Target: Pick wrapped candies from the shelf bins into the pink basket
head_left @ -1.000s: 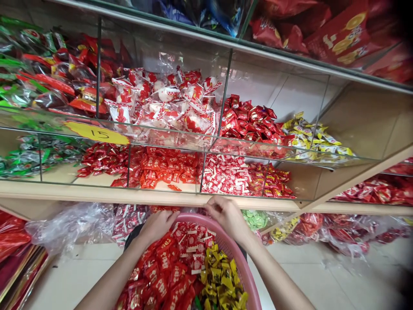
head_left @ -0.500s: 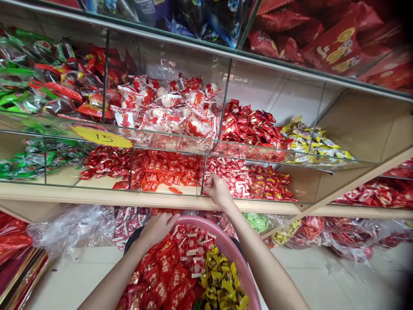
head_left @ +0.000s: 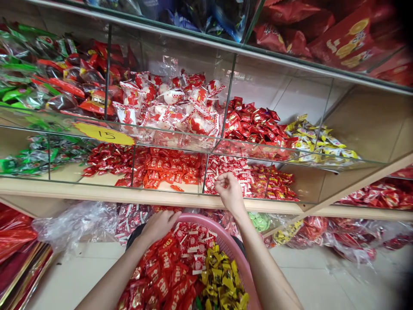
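My left hand [head_left: 161,224] is closed over the far left rim of a pink plastic basket [head_left: 237,247]. Inside the basket lie red-wrapped candies [head_left: 166,260], small red-and-white candies [head_left: 195,241] and yellow-wrapped candies [head_left: 222,275]. My right hand [head_left: 229,189] is up at the lower shelf, thumb and fingers pinched together, in front of a compartment of red-and-white candies [head_left: 238,168]. Whatever may be between its fingertips is too small to make out.
Glass dividers [head_left: 204,174] split the lower shelf into compartments. Left of my right hand are red candies [head_left: 171,165]. A yellow price tag [head_left: 105,133] hangs above. Plastic bags of candy [head_left: 338,237] lie on the floor under the wooden shelf edge [head_left: 97,193].
My right hand has shifted slightly right along the shelf front, its fingers still pinched. My left hand stays on the basket rim. The view has tilted a little.
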`<state>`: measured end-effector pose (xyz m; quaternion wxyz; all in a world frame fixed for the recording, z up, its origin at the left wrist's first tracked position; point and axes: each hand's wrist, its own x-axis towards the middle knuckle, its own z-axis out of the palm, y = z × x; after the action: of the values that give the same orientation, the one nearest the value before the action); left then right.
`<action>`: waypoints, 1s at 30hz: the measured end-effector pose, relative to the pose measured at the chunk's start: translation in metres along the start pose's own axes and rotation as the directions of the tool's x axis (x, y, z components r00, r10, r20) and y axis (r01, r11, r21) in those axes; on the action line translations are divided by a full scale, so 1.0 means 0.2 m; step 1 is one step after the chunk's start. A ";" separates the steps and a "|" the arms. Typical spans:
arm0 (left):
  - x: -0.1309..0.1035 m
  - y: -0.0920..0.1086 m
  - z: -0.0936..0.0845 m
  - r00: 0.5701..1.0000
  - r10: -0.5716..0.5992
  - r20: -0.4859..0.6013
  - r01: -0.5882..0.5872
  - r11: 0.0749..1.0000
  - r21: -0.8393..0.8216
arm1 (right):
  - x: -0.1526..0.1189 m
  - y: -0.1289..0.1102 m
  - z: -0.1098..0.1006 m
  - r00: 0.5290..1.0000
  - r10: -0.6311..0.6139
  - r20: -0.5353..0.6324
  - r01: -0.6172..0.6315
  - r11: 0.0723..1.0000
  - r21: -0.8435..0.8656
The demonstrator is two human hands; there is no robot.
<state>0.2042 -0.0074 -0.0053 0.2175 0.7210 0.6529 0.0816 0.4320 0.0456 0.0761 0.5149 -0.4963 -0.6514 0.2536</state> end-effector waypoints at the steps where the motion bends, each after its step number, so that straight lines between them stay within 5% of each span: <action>1: 0.00 0.00 0.00 1.000 0.005 0.000 -0.005 1.000 0.001 | -0.02 -0.02 -0.03 0.999 -0.011 -0.032 0.012 1.000 0.020; 5: 0.01 -0.01 0.02 1.000 0.015 0.002 -0.015 1.000 0.003 | -0.14 -0.12 -0.16 0.997 -0.001 -0.083 0.008 0.997 0.082; 9: 0.02 -0.01 0.02 1.000 0.014 0.014 -0.014 1.000 -0.008 | -0.26 -0.17 -0.20 0.979 0.032 0.203 -0.055 0.993 0.106; 13: 0.01 -0.01 0.02 1.000 0.012 0.016 -0.012 1.000 0.006 | -0.37 -0.16 -0.10 0.805 0.061 0.590 -0.053 0.998 -0.031; 18: 0.01 -0.01 0.02 1.000 0.026 -0.013 -0.025 0.999 0.023 | -0.46 -0.05 0.08 0.632 0.132 0.763 0.024 0.981 -0.190; 30: 0.01 -0.01 0.01 1.000 0.003 -0.005 -0.003 1.000 -0.002 | -0.51 0.00 0.15 0.626 0.194 0.755 0.094 0.943 -0.321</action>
<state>0.2046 -0.0070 -0.0085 0.2166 0.7214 0.6523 0.0843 0.4021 -0.0409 0.0234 0.0850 -0.4347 -0.8277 0.3445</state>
